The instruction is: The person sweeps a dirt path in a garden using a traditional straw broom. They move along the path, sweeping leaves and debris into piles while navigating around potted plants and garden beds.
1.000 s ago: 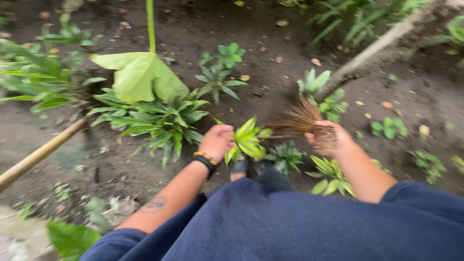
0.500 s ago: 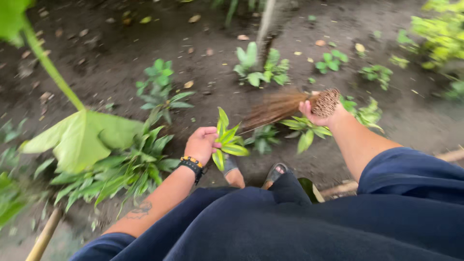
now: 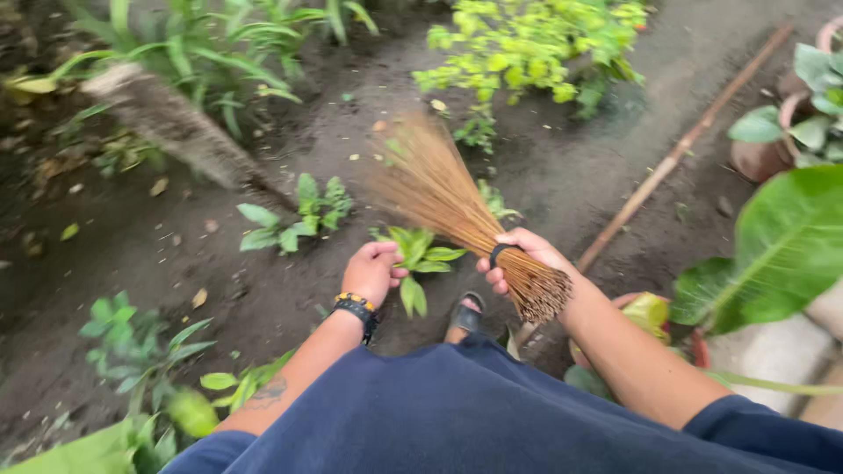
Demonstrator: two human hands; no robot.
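Right hand [image 3: 524,260] is wrapped tight round the bound end of a stick broom [image 3: 457,211]; bristles fan up and away toward the yellow-green shrub [image 3: 527,44], tips just above the soil. Left hand [image 3: 373,270] is curled closed at a small leafy plant [image 3: 417,259] in front of the knees. It seems to grip leaves or a stem, but can't tell for sure. Step in hand looks like clearing round this plant: left holds foliage aside, right w/ broom ready.

Next move, as I judge it, calls for short light strokes over the bare soil [image 3: 219,290], w/ the bristles kept off the young plants.

Around: another low plant [image 3: 299,211] just left of the broom, a sandalled foot [image 3: 465,316] below the hands, a thin pole [image 3: 676,154] lying diagonally at right, a big leaf [image 3: 781,254] & clay pots [image 3: 764,158] at the right edge. Fallen leaves dot the soil; close seedlings leave little sweep room.
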